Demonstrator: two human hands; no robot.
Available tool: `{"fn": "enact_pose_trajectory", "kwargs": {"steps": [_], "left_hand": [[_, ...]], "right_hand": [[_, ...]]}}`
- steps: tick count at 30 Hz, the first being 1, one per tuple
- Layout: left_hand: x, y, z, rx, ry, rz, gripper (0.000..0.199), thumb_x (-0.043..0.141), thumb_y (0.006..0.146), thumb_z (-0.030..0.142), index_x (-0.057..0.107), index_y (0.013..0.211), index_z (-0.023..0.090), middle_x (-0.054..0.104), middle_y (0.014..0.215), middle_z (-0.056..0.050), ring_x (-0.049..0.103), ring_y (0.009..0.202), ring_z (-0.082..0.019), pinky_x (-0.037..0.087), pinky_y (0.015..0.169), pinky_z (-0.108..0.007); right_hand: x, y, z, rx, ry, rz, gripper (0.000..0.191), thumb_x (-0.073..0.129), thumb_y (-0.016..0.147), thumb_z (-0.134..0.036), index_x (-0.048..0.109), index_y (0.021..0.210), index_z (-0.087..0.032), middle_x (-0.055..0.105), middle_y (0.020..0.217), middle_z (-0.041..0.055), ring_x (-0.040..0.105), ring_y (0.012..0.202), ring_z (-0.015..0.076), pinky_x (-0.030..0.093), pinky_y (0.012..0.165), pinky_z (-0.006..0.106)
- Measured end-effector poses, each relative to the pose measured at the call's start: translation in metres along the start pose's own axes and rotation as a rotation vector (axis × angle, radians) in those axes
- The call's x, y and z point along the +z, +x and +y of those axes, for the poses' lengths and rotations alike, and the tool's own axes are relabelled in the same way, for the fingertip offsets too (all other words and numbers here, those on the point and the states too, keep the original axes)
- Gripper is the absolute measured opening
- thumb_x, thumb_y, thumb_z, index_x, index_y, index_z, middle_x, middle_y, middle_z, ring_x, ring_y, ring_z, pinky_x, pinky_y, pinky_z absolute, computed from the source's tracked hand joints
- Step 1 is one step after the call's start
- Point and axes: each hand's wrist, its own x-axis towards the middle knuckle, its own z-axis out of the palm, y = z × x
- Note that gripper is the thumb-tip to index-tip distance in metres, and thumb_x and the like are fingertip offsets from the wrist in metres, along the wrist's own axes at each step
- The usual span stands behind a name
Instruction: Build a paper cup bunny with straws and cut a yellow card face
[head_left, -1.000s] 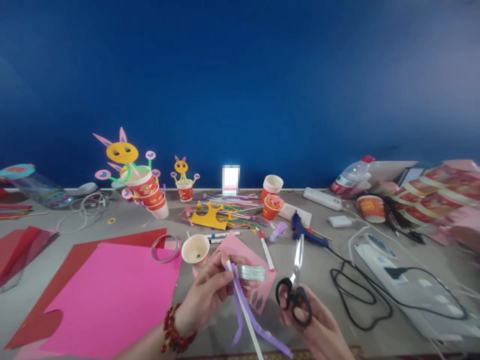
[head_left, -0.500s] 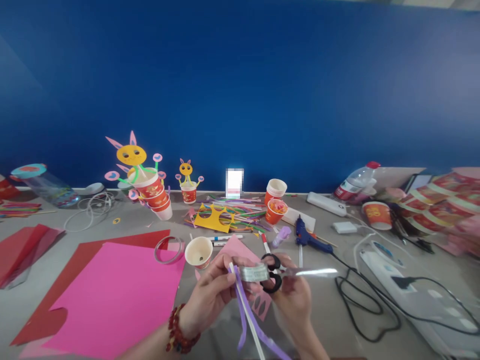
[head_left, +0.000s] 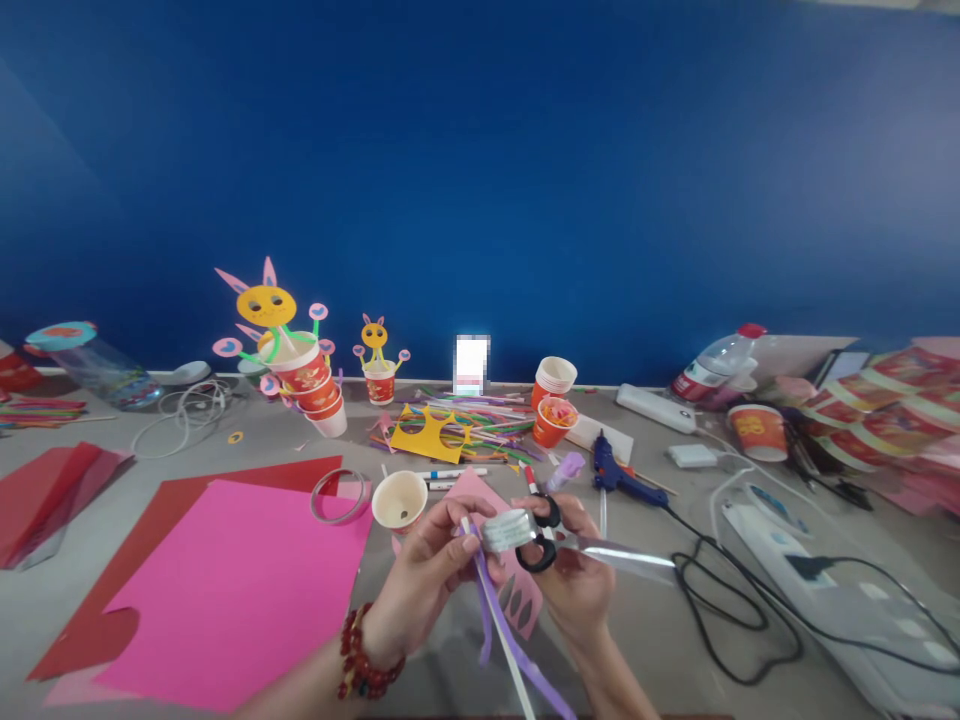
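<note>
Near-right of paper cup (head_left: 390, 490), white stick (head_left: 510, 655) and purple strips (head_left: 551, 692) were pinched in left grip (head_left: 431, 570), scissors (head_left: 600, 552) held in right grip (head_left: 581, 585) beside tape roll (head_left: 508, 530); taping was seemingly being done, a loosened tape end likely called for next.

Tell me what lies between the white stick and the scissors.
In the head view, what looks like a tape roll lies between the white stick in the left hand and the scissors in the right hand.

On the grey table (head_left: 652, 620) — red sheet (head_left: 97, 638), glue gun (head_left: 625, 478), power strip (head_left: 847, 602)
</note>
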Motion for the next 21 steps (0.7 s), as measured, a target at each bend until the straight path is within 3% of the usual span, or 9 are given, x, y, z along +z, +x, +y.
{"fn": "enact_pose_trajectory", "kwargs": {"steps": [12, 16, 21], "left_hand": [[-0.001, -0.002, 0.001, 0.014, -0.037, -0.067, 0.017, 0.075, 0.083, 0.024, 0.060, 0.084, 0.016, 0.058, 0.106, -0.003, 0.071, 0.068, -0.014, 0.056, 0.065, -0.026], [-0.002, -0.002, -0.002, 0.039, -0.029, -0.028, 0.018, 0.075, 0.083, 0.021, 0.058, 0.083, 0.016, 0.059, 0.107, -0.004, 0.072, 0.074, -0.016, 0.057, 0.071, -0.028], [-0.003, -0.001, -0.005, 0.022, -0.009, -0.038, 0.016, 0.072, 0.086, 0.020, 0.056, 0.085, 0.017, 0.058, 0.112, -0.004, 0.073, 0.078, -0.018, 0.059, 0.073, -0.032]], "right_hand": [[-0.003, 0.003, 0.001, -0.056, -0.027, -0.025, 0.020, 0.070, 0.082, -0.031, 0.067, 0.100, -0.023, 0.068, 0.093, 0.0055, 0.067, 0.086, 0.0254, 0.053, 0.077, 0.039], [-0.006, 0.001, 0.010, 0.006, -0.079, -0.051, 0.025, 0.070, 0.083, -0.035, 0.068, 0.105, -0.022, 0.072, 0.098, 0.0082, 0.068, 0.092, 0.0270, 0.054, 0.083, 0.040], [-0.012, -0.007, 0.016, 0.102, -0.068, -0.053, 0.030, 0.074, 0.082, -0.035, 0.068, 0.107, -0.021, 0.076, 0.100, 0.0111, 0.072, 0.086, 0.0254, 0.058, 0.076, 0.035]]}}
